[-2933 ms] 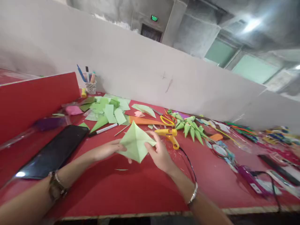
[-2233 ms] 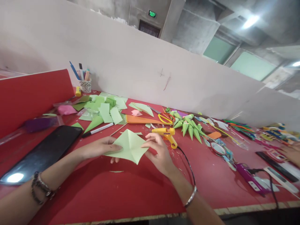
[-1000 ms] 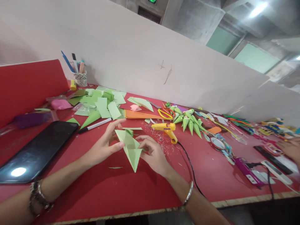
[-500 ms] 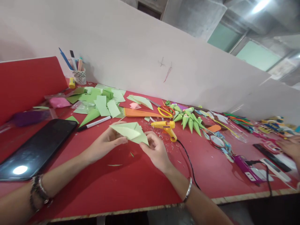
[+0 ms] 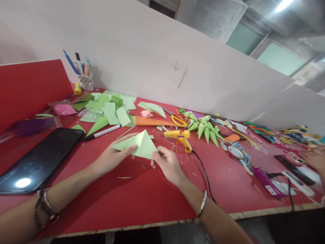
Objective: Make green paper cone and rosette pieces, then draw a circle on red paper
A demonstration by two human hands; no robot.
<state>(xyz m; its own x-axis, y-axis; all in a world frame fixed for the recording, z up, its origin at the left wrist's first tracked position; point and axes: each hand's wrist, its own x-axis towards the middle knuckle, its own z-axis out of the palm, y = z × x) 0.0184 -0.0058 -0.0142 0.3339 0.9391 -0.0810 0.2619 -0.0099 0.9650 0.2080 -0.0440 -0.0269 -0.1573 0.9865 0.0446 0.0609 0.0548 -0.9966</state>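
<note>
A folded light green paper (image 5: 144,145) is held up over the red table (image 5: 122,203), with a raised triangular point at its top. My left hand (image 5: 111,157) grips its left side, thumb on the front face. At the lower right corner my right hand (image 5: 169,164) pinches the paper between thumb and fingers. A yellow glue gun (image 5: 179,135) lies just beyond my right hand. Behind my left hand are a marker (image 5: 103,132) and a pile of green paper pieces (image 5: 110,113).
A black phone (image 5: 43,159) lies at the left. Orange-handled scissors (image 5: 180,120) and green paper cones (image 5: 204,128) are at the back. A purple power strip (image 5: 267,181) sits right, near another person's hand (image 5: 315,159). The glue gun's black cord (image 5: 203,169) runs to the front edge.
The green paper has been turned between my hands, so its triangular point now stands up. My left fingers have shifted behind it, while my right hand stays at its right corner.
</note>
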